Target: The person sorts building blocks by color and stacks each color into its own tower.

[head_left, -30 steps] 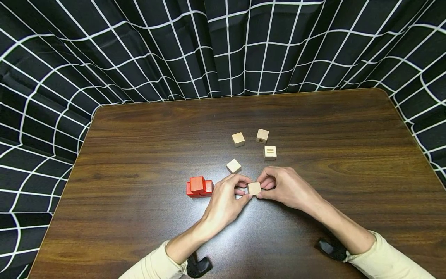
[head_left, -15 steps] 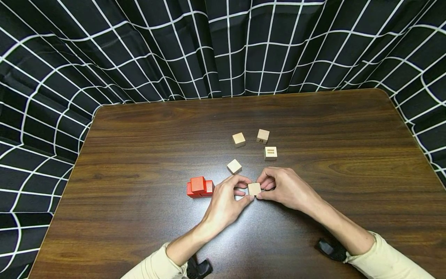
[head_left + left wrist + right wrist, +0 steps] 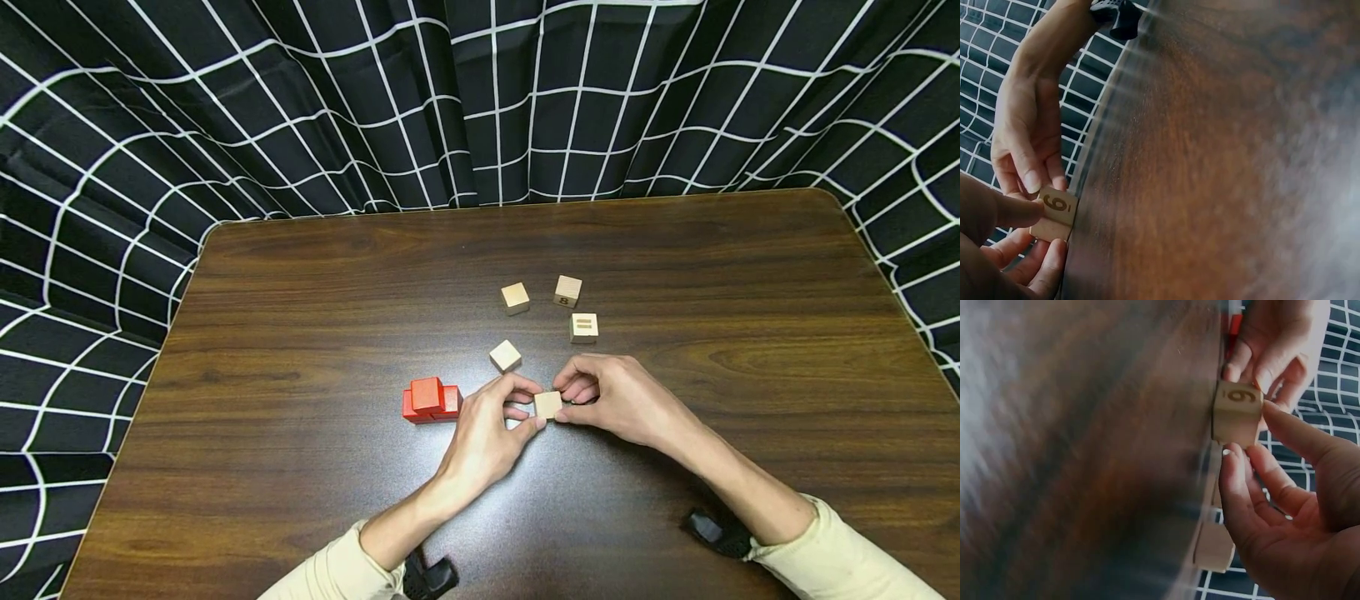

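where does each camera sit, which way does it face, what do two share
Head: on the head, facing forward and down at the table; left hand, right hand and both forearms show.
Left wrist: on that wrist, facing the wooden block; left hand near, right hand and forearm beyond.
Right wrist: on that wrist, facing the same block; right hand near, left hand beyond.
Shared: both wrist views show the block's numbered face.
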A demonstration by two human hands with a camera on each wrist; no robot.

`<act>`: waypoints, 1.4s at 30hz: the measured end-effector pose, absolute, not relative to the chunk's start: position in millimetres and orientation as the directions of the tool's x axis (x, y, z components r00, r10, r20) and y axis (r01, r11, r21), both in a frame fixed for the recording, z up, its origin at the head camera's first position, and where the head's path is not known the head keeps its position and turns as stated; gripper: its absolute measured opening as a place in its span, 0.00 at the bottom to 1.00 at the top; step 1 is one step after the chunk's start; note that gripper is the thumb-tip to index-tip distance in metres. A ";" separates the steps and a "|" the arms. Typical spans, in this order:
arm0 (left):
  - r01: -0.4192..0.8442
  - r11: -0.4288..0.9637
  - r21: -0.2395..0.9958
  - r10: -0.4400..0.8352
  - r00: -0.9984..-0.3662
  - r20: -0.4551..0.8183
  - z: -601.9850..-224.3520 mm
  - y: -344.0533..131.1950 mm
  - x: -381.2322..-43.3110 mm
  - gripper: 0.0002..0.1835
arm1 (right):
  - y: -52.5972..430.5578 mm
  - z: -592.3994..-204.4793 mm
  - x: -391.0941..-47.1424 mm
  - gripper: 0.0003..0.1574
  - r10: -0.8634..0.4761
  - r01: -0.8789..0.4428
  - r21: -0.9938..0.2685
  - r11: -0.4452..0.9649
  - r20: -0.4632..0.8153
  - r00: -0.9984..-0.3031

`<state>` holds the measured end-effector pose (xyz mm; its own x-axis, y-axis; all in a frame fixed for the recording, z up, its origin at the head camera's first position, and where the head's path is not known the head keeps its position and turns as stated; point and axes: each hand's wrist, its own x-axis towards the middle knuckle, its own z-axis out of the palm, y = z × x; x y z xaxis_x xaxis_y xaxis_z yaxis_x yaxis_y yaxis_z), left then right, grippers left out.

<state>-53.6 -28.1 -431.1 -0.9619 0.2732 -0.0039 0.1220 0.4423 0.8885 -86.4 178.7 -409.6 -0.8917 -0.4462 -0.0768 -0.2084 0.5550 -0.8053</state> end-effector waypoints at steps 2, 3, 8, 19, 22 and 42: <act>0.126 0.448 0.885 0.271 -0.963 0.000 -431.8 -28.2 -53.2 0.18 | 180.3 -407.4 -88.4 0.17 -0.447 -0.212 -0.814 0.541 -0.065 -0.892; 0.128 0.452 0.883 0.269 -0.963 0.002 -432.1 -28.3 -53.0 0.18 | 181.0 -406.0 -89.6 0.18 -0.448 -0.216 -0.816 0.537 -0.059 -0.892; 0.125 0.459 0.880 0.263 -0.965 0.000 -431.4 -28.4 -53.1 0.18 | 185.4 -397.8 -96.7 0.18 -0.445 -0.229 -0.799 0.556 -0.054 -0.894; 0.115 0.458 0.882 0.263 -0.965 -0.010 -430.0 -27.8 -53.6 0.17 | 202.8 -390.2 -115.0 0.20 -0.378 -0.307 -0.742 0.596 0.078 -0.923; 0.109 0.450 0.886 0.267 -0.964 -0.017 -429.2 -27.7 -53.5 0.17 | 207.4 -390.8 -119.1 0.21 -0.362 -0.315 -0.732 0.604 0.100 -0.927; 0.113 0.446 0.888 0.264 -0.964 -0.010 -431.1 -27.0 -51.8 0.17 | 221.0 -398.0 -142.7 0.23 -0.317 -0.317 -0.702 0.637 0.136 -0.939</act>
<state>-51.8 -27.0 -431.1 -0.9645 0.2639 -0.0098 0.1130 0.4460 0.8879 -142.7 221.0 -398.0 -0.9387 -0.3167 0.1361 -0.3168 0.6373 -0.7024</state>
